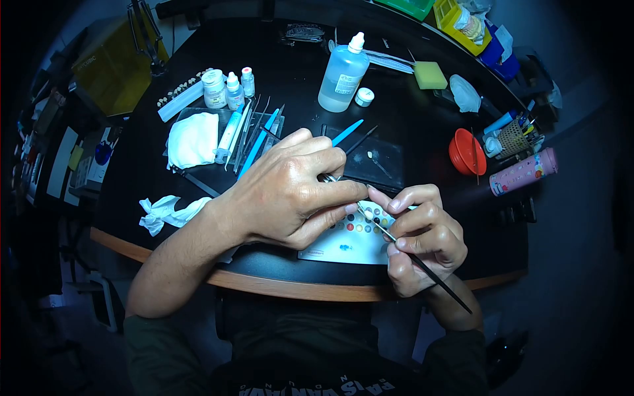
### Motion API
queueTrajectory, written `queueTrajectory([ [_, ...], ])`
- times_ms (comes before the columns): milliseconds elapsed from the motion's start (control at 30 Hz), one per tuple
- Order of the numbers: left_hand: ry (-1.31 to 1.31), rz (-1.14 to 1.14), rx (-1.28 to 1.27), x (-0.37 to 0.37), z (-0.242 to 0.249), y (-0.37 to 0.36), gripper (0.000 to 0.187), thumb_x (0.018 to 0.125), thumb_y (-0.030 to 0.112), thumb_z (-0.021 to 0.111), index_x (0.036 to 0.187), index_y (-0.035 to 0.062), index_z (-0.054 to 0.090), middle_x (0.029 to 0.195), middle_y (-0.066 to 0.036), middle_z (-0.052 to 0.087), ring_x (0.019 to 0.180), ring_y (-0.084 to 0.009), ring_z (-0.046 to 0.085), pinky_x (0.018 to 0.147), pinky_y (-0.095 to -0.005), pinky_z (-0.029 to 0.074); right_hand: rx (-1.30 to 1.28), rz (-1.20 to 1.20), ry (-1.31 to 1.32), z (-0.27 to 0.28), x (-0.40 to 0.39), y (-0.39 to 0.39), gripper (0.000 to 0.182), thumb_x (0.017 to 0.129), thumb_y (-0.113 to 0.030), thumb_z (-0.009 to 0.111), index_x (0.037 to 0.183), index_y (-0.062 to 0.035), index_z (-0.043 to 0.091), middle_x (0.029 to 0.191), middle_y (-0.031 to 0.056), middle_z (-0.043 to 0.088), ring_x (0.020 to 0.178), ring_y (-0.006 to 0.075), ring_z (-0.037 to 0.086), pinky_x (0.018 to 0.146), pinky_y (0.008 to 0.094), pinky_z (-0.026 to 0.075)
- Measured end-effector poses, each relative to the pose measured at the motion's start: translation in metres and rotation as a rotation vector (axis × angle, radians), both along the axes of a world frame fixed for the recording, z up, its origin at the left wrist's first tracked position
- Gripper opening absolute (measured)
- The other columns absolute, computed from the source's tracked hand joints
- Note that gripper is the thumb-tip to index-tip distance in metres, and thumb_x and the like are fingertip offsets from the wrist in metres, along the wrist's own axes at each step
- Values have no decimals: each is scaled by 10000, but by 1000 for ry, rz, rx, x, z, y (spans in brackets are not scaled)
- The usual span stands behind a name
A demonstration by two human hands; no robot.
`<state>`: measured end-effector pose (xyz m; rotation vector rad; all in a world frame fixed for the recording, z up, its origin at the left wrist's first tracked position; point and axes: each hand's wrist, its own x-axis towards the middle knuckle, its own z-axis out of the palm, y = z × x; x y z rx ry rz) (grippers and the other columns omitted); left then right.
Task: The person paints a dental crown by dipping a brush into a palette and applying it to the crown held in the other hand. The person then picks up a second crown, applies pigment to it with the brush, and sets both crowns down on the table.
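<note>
My right hand [429, 231] is closed around a slim tool with a long black handle [439, 284] and a metal front part. At its tip is a small whitish tooth-shaped piece [368, 214]. Back upward, my left hand [290, 188] pinches a thin brush-like tool; its dark handle [269, 133] shows above the knuckles, and my fingers hide most of it. The fingertips of both hands almost meet at the whitish piece. Beneath them lies a white card [343, 252] with rows of coloured dots, partly covered by my hands.
Behind are a large clear bottle [343, 76], a small white jar [364, 97], small bottles [214, 89] and a dark slab [380, 162]. Hand tools [254, 142] and white cloth [193, 140] lie left. A red bowl [464, 152], pen holder [512, 140] and pink tumbler [524, 171] stand right.
</note>
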<state>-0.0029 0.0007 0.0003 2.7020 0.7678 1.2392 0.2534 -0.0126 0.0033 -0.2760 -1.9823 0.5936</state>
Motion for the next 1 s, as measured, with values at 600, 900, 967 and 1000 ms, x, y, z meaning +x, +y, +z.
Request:
queueTrajectory([
  [600, -6, -6, 9, 0, 0, 0, 286, 816, 171, 815, 1096, 116, 842, 778, -23, 554, 728, -183, 503, 675, -374, 328, -2, 11, 36, -2, -1, 2, 157, 767, 33, 699, 827, -35, 571, 822, 115, 663, 985, 315, 679, 908, 508, 646],
  [900, -9, -7, 1, 0, 1, 0, 303, 814, 171, 817, 1113, 124, 844, 768, -13, 545, 724, -182, 495, 676, -372, 323, 6, 1, 21, -1, -1, 2, 163, 751, 53, 679, 833, -30, 565, 829, 123, 663, 988, 315, 677, 922, 525, 652],
  [967, -10, -8, -4, 0, 2, 0, 313, 813, 171, 817, 1122, 130, 844, 768, -11, 542, 725, -181, 493, 676, -372, 321, -3, 4, 35, -2, -2, 2, 165, 748, 56, 676, 834, -30, 564, 830, 125, 663, 989, 315, 676, 921, 526, 651],
  [1000, -7, -8, -5, 0, 2, 0, 318, 811, 171, 817, 1125, 133, 844, 769, -10, 542, 726, -181, 493, 676, -372, 320, -6, 6, 38, -3, -2, 2, 165, 748, 56, 676, 833, -30, 564, 829, 125, 662, 990, 315, 676, 923, 527, 651],
])
